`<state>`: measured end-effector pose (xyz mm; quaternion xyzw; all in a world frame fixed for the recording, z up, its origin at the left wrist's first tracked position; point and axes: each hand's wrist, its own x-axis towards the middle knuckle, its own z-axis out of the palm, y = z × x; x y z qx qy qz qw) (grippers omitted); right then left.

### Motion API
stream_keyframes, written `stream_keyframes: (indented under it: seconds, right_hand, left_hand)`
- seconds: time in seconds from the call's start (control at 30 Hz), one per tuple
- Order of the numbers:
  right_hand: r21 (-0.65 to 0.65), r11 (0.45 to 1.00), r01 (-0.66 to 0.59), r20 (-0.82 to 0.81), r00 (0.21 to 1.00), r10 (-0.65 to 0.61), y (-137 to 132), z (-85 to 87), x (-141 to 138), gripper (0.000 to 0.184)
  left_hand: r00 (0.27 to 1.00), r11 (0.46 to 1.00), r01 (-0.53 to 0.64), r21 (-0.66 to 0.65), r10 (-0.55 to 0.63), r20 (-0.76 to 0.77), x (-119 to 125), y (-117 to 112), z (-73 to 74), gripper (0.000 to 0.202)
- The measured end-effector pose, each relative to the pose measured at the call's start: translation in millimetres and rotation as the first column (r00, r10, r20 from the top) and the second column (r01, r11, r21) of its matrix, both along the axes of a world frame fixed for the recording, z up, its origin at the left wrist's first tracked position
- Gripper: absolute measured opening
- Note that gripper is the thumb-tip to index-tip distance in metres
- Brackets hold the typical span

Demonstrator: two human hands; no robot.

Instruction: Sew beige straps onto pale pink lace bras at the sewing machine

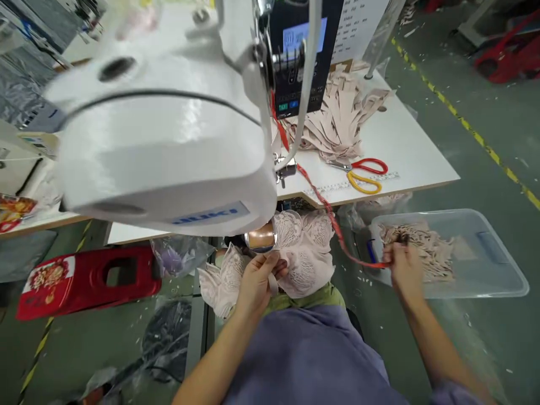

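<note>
My left hand [264, 275] pinches the edge of a pale pink lace bra [304, 264] lying over my lap, just below the sewing machine [169, 152]. A narrow pale strip hangs by its fingers. Out to the right, my right hand [405, 267] is closed at the end of a red ribbon [333, 219], above a clear plastic bin [498, 253]. Something small and dark shows beyond its fingertips, too unclear to name. The ribbon runs from beside the machine head down to this hand. Inside the bin lie many beige fabric pieces [434, 247].
On the white table [413, 146] rest scissors [358, 171] with red and yellow handles, a clear ruler [388, 176] and a heap of beige strips [337, 118]. A control panel [306, 62] stands behind. A red stool [88, 275] is at the left.
</note>
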<state>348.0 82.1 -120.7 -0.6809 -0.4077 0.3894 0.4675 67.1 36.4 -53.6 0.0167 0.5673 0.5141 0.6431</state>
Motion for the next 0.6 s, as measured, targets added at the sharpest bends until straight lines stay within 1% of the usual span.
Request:
stream_keyframes:
  seconds: [0.03, 0.07, 0.1, 0.13, 0.2, 0.23, 0.27, 0.3, 0.4, 0.47, 0.6]
  right_hand:
    - [-0.006, 0.998, -0.064, 0.008, 0.998, 0.064, -9.3, 4.0, -10.4, 0.028]
    - [-0.016, 0.986, -0.166, 0.004, 0.986, 0.166, -18.3, 10.2, -23.9, 0.026]
    - [-0.013, 0.957, -0.290, -0.001, 0.957, 0.290, -26.3, 18.3, -39.9, 0.024]
    - [-0.026, 0.911, -0.411, -0.003, 0.912, 0.411, -32.7, 27.2, -57.1, 0.022]
    - [-0.060, 0.766, -0.641, -0.026, 0.768, 0.640, -39.9, 44.6, -91.0, 0.024]
    - [-0.062, 0.705, -0.706, -0.032, 0.707, 0.706, -40.8, 51.6, -105.5, 0.027]
    - [-0.063, 0.658, -0.750, -0.032, 0.661, 0.750, -40.4, 56.9, -117.4, 0.028]
    - [-0.059, 0.630, -0.775, -0.032, 0.632, 0.774, -39.3, 60.4, -126.6, 0.029]
    - [-0.059, 0.604, -0.795, -0.051, 0.606, 0.794, -35.5, 63.1, -139.9, 0.027]
    - [-0.067, 0.601, -0.797, -0.062, 0.604, 0.794, -34.9, 62.1, -141.7, 0.027]
    - [-0.091, 0.609, -0.788, -0.047, 0.614, 0.788, -37.0, 62.7, -142.6, 0.027]
  left_hand:
    - [1.000, 1.000, -0.004, 0.010, 0.004, -0.005, 1.7, -0.1, -0.2, 0.049]
    - [1.000, 1.000, -0.005, 0.020, 0.006, -0.018, 3.3, 0.1, -0.4, 0.048]
    - [0.999, 1.000, -0.004, 0.031, 0.006, -0.039, 4.9, 0.2, -0.7, 0.046]
    - [0.998, 0.999, -0.002, 0.042, 0.004, -0.063, 6.4, 0.1, -1.0, 0.045]
    - [0.994, 0.998, 0.008, 0.064, -0.001, -0.110, 8.7, -1.0, -1.5, 0.044]
    - [0.991, 0.997, 0.016, 0.075, -0.006, -0.135, 9.4, -2.0, -1.4, 0.043]
    - [0.987, 0.995, 0.029, 0.092, -0.014, -0.162, 9.8, -3.4, -1.2, 0.041]
    - [0.981, 0.992, 0.049, 0.114, -0.026, -0.192, 10.0, -5.0, -0.9, 0.038]
    - [0.962, 0.973, 0.123, 0.195, -0.068, -0.266, 9.1, -10.0, -0.3, 0.028]
    - [0.960, 0.960, 0.159, 0.231, -0.096, -0.262, 7.6, -12.7, -1.1, 0.025]
    - [0.958, 0.959, 0.172, 0.226, -0.109, -0.267, 4.1, -16.1, -4.4, 0.026]
